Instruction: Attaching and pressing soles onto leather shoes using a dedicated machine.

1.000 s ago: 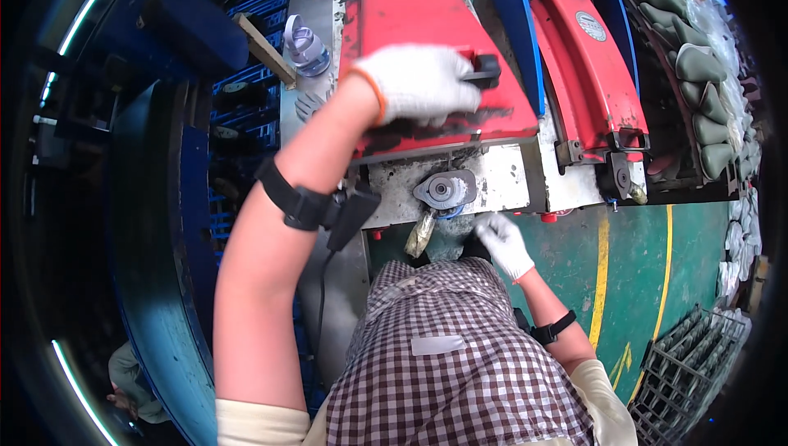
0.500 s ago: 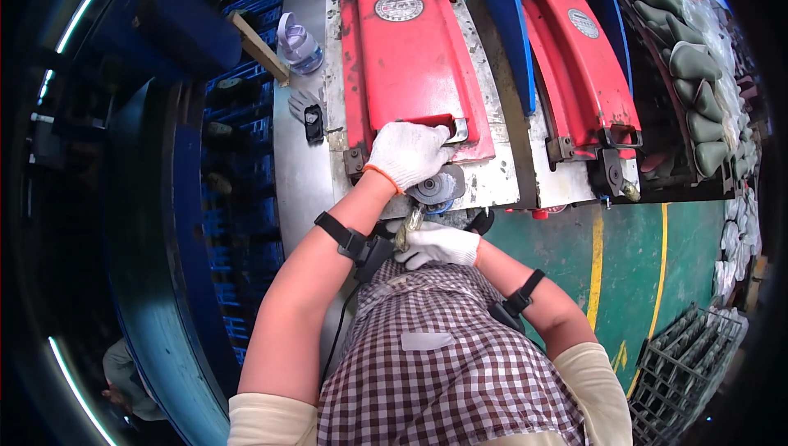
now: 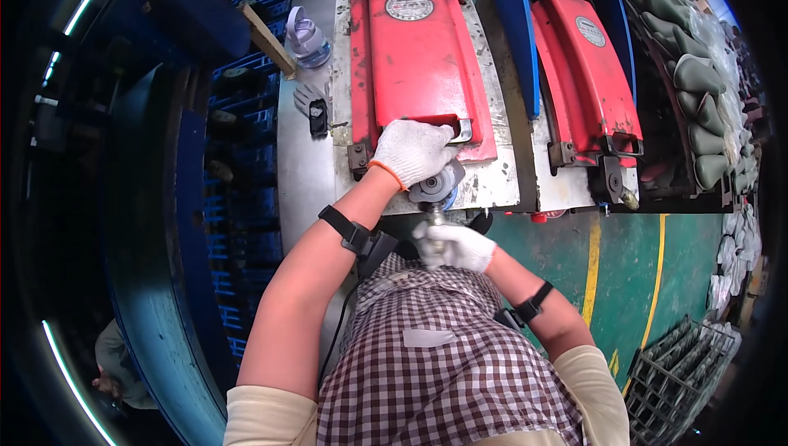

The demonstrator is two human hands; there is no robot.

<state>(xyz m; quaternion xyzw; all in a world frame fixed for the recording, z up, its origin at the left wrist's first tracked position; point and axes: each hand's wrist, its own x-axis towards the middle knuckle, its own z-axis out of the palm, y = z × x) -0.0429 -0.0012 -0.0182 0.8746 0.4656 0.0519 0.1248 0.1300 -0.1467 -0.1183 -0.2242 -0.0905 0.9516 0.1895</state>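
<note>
My left hand (image 3: 410, 150), in a white knit glove with an orange cuff edge, is closed on the metal handle (image 3: 465, 131) at the near end of a long red machine cover (image 3: 423, 60). Just below it sits a round grey metal cam (image 3: 432, 185) with a blue part beneath. From the cam a short lever (image 3: 436, 216) points toward me. My gloved right hand (image 3: 458, 245) is wrapped round the lever's grip, close to my checked apron; the fingers are slightly blurred. The cover lies down flat on its pale, stained base plate (image 3: 492, 183).
A second red machine (image 3: 583, 68) stands to the right between blue guards (image 3: 517, 27). On the metal bench at left are a water bottle (image 3: 308, 40), a grey glove (image 3: 308, 97) and a small black device (image 3: 318, 120). Grey-green shoe-form shapes (image 3: 698, 77) are piled far right; a wire rack (image 3: 681, 372) stands lower right.
My right hand has swung the lever to the right, and the cam has turned with it. My left hand stays on the handle. The whole view has shifted slightly.
</note>
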